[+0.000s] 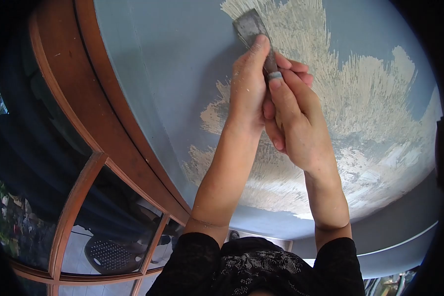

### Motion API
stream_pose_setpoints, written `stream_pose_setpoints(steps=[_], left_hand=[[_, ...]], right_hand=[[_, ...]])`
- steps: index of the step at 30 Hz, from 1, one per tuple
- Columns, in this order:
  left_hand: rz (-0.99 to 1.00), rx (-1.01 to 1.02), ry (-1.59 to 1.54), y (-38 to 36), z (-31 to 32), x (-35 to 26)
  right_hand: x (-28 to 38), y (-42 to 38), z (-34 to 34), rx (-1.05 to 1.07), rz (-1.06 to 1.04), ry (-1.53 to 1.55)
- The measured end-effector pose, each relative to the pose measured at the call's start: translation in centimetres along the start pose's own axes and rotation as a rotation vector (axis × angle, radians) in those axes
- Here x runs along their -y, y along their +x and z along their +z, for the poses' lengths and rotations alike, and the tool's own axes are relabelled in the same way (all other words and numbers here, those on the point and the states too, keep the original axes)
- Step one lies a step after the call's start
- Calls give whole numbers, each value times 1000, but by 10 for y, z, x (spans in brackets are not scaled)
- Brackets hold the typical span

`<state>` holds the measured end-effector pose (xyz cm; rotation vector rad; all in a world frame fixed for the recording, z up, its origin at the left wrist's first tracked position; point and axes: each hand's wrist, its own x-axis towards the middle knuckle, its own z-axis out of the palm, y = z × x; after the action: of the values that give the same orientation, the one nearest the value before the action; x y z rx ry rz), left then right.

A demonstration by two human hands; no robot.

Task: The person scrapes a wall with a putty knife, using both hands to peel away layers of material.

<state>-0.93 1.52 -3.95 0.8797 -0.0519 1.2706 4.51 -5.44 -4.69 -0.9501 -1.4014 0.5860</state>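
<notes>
A putty knife (250, 27) with a worn grey metal blade lies tilted against the blue-grey wall (167, 69), its wide edge at the border of a scraped patch (365, 93). My right hand (301, 116) is wrapped round the handle, the thumb along its top near the blade's collar. Higher up, my left hand (246, 84) grips the blade's shank, thumb pressed on the metal and fingers partly hidden behind it. Pale flakes cling to my left hand and wrist. Most of the handle is covered by my right hand.
To the left runs a brown wooden door frame (91, 74) with glass panes. Through or in the glass a dark perforated chair (113, 254) and dark fabric (29, 148) show. A grey curved surface with a white line (399, 245) is at the lower right.
</notes>
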Motion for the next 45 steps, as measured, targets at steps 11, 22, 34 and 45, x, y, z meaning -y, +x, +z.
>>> stream_pose_setpoints(steps=[11,22,34,45], left_hand=[[-106,80,26,-16,-6,19],[-71,182,-3,-12,4,12],[-24,117,-30,3,2,7],[1,100,-116,9,8,7]], right_hand=[[7,-28,-24,111,189,88],[-4,-31,-20,-137,-492,-709],[19,-27,-16,-185,-423,-1204],[36,-19,-16,-152,-471,-1271]])
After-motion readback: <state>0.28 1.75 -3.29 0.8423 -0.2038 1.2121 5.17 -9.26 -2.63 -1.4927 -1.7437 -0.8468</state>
